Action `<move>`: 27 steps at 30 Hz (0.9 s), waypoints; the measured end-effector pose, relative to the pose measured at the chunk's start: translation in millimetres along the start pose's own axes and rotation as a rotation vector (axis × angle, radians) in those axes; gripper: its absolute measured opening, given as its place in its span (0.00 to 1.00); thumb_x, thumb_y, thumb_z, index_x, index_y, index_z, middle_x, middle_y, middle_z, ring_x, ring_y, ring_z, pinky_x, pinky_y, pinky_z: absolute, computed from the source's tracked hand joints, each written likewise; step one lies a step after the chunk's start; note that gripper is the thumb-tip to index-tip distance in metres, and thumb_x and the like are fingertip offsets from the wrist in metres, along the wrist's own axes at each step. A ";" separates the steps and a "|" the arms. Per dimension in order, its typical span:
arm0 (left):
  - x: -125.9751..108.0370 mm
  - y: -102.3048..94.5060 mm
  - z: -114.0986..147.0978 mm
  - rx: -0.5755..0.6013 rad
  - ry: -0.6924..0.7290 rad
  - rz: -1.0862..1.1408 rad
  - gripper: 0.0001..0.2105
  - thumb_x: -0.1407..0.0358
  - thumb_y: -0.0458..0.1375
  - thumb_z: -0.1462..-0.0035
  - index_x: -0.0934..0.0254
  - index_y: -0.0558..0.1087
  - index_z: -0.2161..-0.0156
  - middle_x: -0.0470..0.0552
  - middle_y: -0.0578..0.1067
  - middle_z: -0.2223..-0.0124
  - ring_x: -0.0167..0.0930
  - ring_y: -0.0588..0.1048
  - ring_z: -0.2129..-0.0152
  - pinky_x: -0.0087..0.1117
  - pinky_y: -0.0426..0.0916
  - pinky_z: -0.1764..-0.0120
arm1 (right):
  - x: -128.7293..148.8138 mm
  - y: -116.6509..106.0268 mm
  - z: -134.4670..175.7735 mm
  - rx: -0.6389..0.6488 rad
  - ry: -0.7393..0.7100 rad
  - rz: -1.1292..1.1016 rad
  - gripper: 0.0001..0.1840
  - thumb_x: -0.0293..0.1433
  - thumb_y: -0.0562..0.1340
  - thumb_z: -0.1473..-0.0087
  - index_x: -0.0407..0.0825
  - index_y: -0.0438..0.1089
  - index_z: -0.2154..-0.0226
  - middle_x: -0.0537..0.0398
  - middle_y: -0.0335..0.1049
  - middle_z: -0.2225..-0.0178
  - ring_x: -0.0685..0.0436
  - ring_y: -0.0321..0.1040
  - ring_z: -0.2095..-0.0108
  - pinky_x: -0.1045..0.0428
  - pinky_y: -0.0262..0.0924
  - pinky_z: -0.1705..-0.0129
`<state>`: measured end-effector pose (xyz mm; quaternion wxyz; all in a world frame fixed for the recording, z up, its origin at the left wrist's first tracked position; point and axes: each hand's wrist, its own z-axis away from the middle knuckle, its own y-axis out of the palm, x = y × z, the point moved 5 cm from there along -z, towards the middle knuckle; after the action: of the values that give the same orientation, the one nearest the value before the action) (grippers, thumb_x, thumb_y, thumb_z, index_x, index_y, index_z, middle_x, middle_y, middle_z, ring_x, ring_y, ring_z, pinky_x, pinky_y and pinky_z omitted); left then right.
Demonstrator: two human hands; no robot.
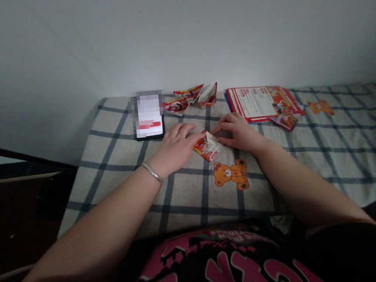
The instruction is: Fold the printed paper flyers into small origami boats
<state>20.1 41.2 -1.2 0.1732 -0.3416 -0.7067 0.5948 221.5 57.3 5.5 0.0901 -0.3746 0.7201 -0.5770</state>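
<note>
A small folded card [208,146], printed red, yellow and white with cartoon figures, lies on the checked tablecloth between my hands. My left hand [179,147], with a silver bangle at the wrist, is on its left side. The thumb touches the card's upper left edge while the other fingers stretch out over the cloth. At the right corner, the bent fingers and thumb of my right hand [238,132] close on the card's edge. Behind my hands stand several folded red card pieces [189,96], bent into angled shapes.
A phone [149,118] with a lit, partly blurred screen lies at the back left. To the back right is a stack of red-bordered cards [257,102], with a small card [285,122] by its front edge. The wall [179,36] borders the table's far side.
</note>
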 end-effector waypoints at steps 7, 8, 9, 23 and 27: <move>3.9 0.8 1.4 0.029 0.005 0.037 0.22 0.73 0.50 0.36 0.54 0.67 0.39 0.54 0.63 0.37 0.40 0.59 0.39 0.47 0.58 0.39 | 5.5 0.0 2.5 -0.012 -0.029 0.012 0.14 0.38 0.62 0.40 0.55 0.75 0.52 0.48 0.70 0.55 0.37 0.64 0.52 0.41 0.60 0.48; 4.1 1.1 1.4 0.032 0.005 0.039 0.22 0.73 0.50 0.36 0.54 0.67 0.39 0.54 0.63 0.37 0.40 0.59 0.39 0.47 0.58 0.38 | 7.5 1.0 2.4 -0.012 -0.039 0.009 0.12 0.37 0.61 0.39 0.56 0.76 0.54 0.49 0.71 0.55 0.38 0.65 0.53 0.42 0.60 0.49; 4.3 1.3 1.3 0.035 0.005 0.038 0.22 0.73 0.50 0.36 0.55 0.67 0.39 0.54 0.63 0.37 0.40 0.59 0.39 0.47 0.58 0.38 | 8.9 2.0 2.0 -0.017 -0.041 0.009 0.11 0.37 0.61 0.39 0.56 0.77 0.56 0.50 0.71 0.56 0.38 0.65 0.53 0.42 0.60 0.49; -22.6 -8.8 3.8 -0.071 0.231 -0.057 0.16 0.73 0.51 0.35 0.63 0.73 0.46 0.55 0.70 0.39 0.39 0.64 0.40 0.45 0.63 0.41 | 21.9 2.8 -3.1 -0.004 -0.015 0.259 0.10 0.38 0.59 0.38 0.53 0.75 0.61 0.51 0.73 0.58 0.37 0.66 0.53 0.41 0.57 0.50; -30.4 -11.6 2.1 -0.025 0.220 -0.034 0.15 0.72 0.53 0.36 0.65 0.73 0.46 0.52 0.75 0.44 0.36 0.71 0.47 0.41 0.65 0.43 | 21.2 3.3 -4.1 -0.005 -0.003 0.233 0.09 0.37 0.60 0.39 0.52 0.74 0.60 0.49 0.73 0.58 0.37 0.65 0.53 0.42 0.58 0.49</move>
<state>37.0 18.1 14.4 0.2555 -0.3947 -0.6966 0.5419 202.8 47.0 10.3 0.1569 -0.2896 0.7600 -0.5602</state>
